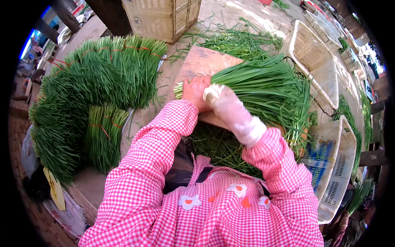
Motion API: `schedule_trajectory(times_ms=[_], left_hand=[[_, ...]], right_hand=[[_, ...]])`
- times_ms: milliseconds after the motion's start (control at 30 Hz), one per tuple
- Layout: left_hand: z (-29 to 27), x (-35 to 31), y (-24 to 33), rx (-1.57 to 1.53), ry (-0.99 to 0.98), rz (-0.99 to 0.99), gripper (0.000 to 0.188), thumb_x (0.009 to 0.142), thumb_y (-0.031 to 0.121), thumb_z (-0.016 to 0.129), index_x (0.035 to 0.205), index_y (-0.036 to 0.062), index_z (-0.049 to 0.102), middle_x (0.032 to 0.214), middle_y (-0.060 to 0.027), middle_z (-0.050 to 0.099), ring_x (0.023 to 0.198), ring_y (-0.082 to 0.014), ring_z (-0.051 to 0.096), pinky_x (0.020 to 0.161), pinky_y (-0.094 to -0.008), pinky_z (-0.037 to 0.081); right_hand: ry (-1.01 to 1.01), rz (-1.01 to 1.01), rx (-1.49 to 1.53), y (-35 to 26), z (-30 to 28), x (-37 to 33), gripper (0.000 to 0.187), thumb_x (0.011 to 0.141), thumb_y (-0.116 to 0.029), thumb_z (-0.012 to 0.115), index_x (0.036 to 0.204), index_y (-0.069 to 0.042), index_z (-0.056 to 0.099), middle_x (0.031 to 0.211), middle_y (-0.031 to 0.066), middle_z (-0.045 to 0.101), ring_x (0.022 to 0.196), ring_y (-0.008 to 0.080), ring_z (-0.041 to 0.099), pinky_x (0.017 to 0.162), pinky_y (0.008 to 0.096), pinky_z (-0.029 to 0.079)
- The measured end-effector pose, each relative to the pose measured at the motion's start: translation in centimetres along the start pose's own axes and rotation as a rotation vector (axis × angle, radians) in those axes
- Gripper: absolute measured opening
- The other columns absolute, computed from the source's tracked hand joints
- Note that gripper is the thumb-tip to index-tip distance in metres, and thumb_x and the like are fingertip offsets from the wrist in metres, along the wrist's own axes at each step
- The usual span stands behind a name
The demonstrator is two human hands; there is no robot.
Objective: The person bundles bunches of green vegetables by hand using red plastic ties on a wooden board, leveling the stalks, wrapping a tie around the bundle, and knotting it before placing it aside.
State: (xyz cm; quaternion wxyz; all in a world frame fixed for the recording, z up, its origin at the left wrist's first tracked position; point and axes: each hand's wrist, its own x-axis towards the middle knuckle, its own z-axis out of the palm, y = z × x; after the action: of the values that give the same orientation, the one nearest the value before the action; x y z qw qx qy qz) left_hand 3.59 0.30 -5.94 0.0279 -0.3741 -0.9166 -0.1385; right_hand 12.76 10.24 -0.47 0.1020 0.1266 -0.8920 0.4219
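A thick bunch of garlic chives (251, 84) lies across a wooden board (210, 59) in front of me, its pale stem ends to the left and leaves fanning right. My left hand (196, 91), bare, is closed round the bunch close to the stem ends. Pressed up beside it is my right hand (225, 105), in a pale, thin glove and slightly blurred. Its fingers are curled closed at the near side of the bunch; what they pinch is hidden.
Tied chive bundles (119, 61) stand in a curved row at left, with smaller bundles (105, 129) inside the curve. A tall plastic crate (158, 18) stands beyond the board. Loose green trimmings (242, 41) litter the ground. Crates (314, 57) and stacked baskets (335, 164) line the right.
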Motion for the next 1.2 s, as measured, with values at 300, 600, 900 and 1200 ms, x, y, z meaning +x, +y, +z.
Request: schedule_trajectory(times_ms=[300, 600, 900, 1200], left_hand=[[-1.4, -0.1, 1.0, -0.037, -0.070, 0.023, 0.066, 0.057, 0.041, 0.077, 0.104, 0.0062, 0.047, 0.101, -0.0109, 0.057, 0.103, -0.0279, 0.051, 0.086, -0.0488, 0.037], [-0.6, -1.2, 1.4, -0.024, 0.047, -0.014, 0.075, 0.050, 0.037, 0.081, 0.109, 0.0085, 0.044, 0.103, -0.0066, 0.053, 0.105, -0.0233, 0.049, 0.089, -0.0428, 0.036], [0.7, -0.4, 0.0, 0.000, 0.059, 0.021, 0.059, 0.061, 0.046, 0.065, 0.103, 0.0067, 0.053, 0.098, -0.0055, 0.058, 0.098, -0.0232, 0.051, 0.080, -0.0424, 0.038], [-1.7, 3.9, -2.5, -0.429, -0.428, -0.178, 0.069, 0.051, 0.044, 0.080, 0.099, 0.0003, 0.058, 0.093, -0.0176, 0.064, 0.089, -0.0312, 0.062, 0.077, -0.0389, 0.049]], right_hand=[[0.292, 0.109, 0.024, -2.5, 3.8, -6.5, 0.011, 0.085, -0.009, 0.050, 0.086, 0.000, 0.056, 0.081, 0.0185, 0.054, 0.081, 0.0364, 0.053, 0.074, 0.0404, 0.043], [-0.050, 0.448, 0.372, 3.1, -2.9, 5.1, 0.013, 0.087, -0.013, 0.048, 0.076, -0.007, 0.050, 0.064, -0.0019, 0.044, 0.050, 0.0103, 0.038, 0.045, 0.0240, 0.031], [0.001, -0.230, -0.310, -0.2, -0.8, 2.6, 0.015, 0.089, -0.013, 0.048, 0.085, 0.000, 0.053, 0.073, 0.0023, 0.054, 0.064, 0.0134, 0.051, 0.059, 0.0278, 0.043], [-0.040, -0.094, 0.237, -10.5, 4.3, -7.1, 0.014, 0.091, -0.007, 0.041, 0.087, -0.003, 0.054, 0.073, 0.0084, 0.054, 0.069, 0.0168, 0.054, 0.062, 0.0296, 0.042]])
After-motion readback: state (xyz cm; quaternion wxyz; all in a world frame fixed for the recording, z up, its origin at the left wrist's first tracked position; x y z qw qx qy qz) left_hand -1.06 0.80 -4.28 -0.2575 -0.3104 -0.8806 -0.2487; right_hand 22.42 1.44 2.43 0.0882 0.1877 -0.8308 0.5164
